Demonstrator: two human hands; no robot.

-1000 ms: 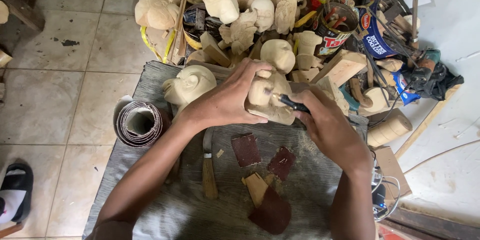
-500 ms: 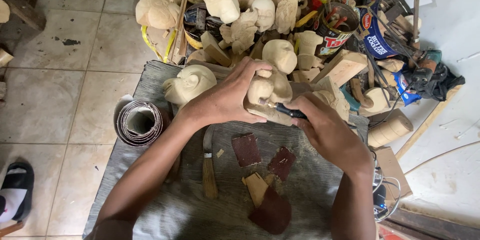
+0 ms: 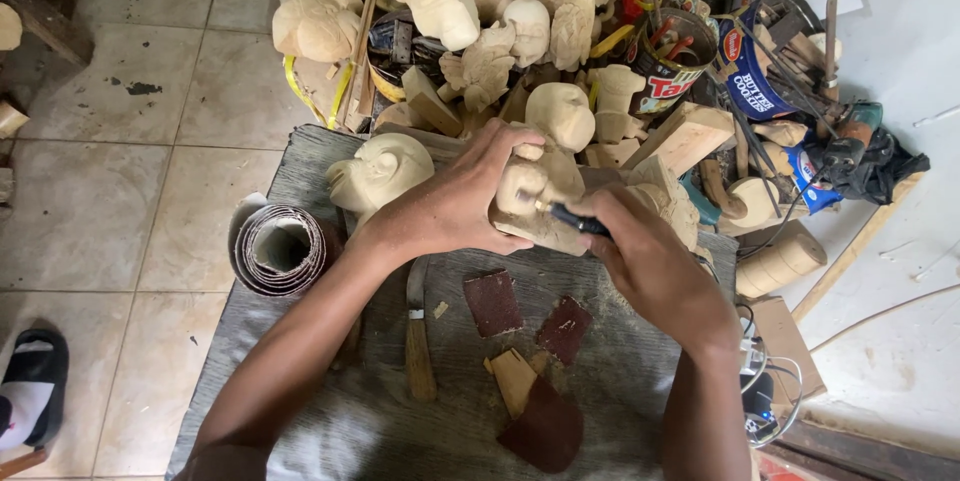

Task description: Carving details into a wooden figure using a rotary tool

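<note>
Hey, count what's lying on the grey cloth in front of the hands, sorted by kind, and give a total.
Dark sandpaper pieces: 3
Wooden-handled knife: 1
Flat wood scrap: 1
Sandpaper roll at the cloth's left edge: 1
Total: 6

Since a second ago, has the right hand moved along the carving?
Yes, slightly. The right hand with its dark-handled tool has slid left toward the left hand, judged against the sandpaper piece.

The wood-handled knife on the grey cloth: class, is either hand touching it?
Apart. The head view shows the wood-handled knife lying alone on the grey cloth; the left hand and right hand are higher up.
</note>
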